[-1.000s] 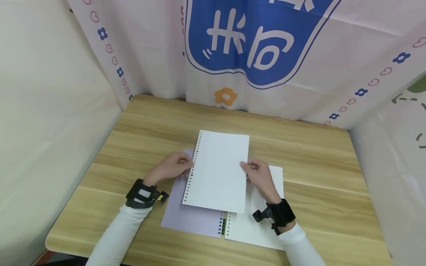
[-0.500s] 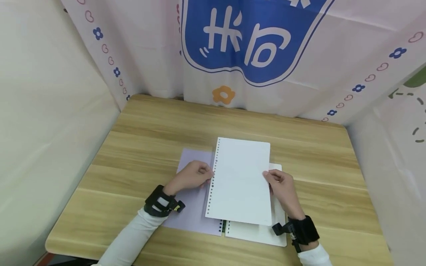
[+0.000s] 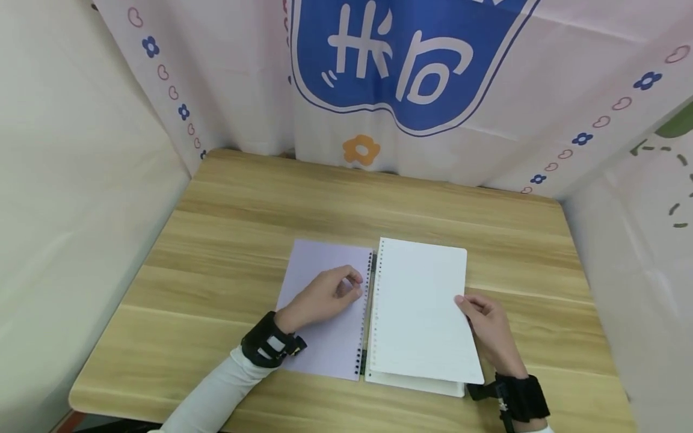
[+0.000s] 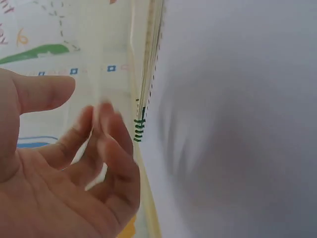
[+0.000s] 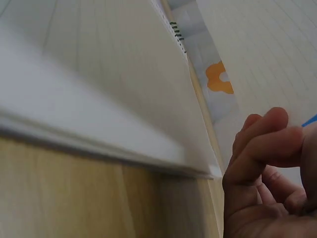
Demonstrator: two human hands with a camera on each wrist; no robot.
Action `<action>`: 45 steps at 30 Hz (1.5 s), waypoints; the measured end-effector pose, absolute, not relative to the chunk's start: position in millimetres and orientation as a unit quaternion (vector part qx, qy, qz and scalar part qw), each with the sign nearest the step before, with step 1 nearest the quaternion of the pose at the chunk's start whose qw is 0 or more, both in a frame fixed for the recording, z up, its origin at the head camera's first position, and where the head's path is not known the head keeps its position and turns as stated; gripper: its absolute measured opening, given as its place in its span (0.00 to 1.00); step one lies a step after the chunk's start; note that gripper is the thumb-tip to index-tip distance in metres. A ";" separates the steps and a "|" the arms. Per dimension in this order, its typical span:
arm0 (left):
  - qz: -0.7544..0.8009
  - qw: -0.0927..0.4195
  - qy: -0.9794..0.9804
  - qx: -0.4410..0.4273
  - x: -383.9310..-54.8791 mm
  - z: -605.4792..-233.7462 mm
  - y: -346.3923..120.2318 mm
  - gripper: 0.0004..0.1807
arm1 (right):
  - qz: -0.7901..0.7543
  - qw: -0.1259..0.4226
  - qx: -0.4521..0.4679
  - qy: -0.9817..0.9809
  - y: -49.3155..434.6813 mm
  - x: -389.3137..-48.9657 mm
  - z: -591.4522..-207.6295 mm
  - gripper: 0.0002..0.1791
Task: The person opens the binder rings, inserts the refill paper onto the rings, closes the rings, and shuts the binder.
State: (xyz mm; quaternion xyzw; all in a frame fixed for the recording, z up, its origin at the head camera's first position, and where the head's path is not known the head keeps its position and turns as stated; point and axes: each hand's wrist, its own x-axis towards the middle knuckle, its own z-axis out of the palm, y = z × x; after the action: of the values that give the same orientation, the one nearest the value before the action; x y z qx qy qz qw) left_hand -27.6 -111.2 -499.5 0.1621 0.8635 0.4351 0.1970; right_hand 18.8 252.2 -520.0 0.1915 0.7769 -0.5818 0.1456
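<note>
An opened loose-leaf notebook lies on the table, its purple cover (image 3: 325, 355) to the left and a stack of white pages (image 3: 417, 383) to the right. Green binder rings (image 4: 139, 130) show at the spine in the left wrist view. Over the stack is loose-leaf paper (image 3: 417, 307) with holes along its left edge; its lower right corner sticks out past the stack. My right hand (image 3: 491, 331) pinches its right edge between thumb and fingers. Above the purple cover, my left hand (image 3: 322, 296) holds nothing, thumb apart from the bent fingers in the left wrist view.
The wooden table (image 3: 227, 240) runs to a hanging printed cloth (image 3: 243, 78) at the back. Pale cloth walls (image 3: 81, 180) stand at the left and right sides. Each wrist wears a black camera strap (image 3: 265, 340).
The paper has moved right and toward me, from above the cover and spine onto the right-hand stack. My left hand has let go of its holed edge; my right hand still holds the other.
</note>
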 end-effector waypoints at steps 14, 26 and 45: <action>0.307 0.220 0.884 0.275 -19.4 -507.8 -84.5 0.39 | -0.576 0.150 0.212 0.775 260.4 26.1 -535.7 0.22; 0.260 0.247 0.893 0.271 -25.4 -506.1 -78.0 0.38 | -0.579 0.152 0.198 0.776 257.8 26.9 -538.7 0.21; 0.140 0.268 0.899 0.316 -18.2 -507.2 -74.0 0.63 | -0.576 0.168 0.217 0.770 260.6 24.6 -537.8 0.23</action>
State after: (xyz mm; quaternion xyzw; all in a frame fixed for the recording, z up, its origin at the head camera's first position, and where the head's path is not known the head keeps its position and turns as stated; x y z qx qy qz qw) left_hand -18.2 -74.0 -507.2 0.3160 0.8992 0.1404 0.2681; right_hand 24.6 260.6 -537.8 0.2171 0.7701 -0.5758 0.1685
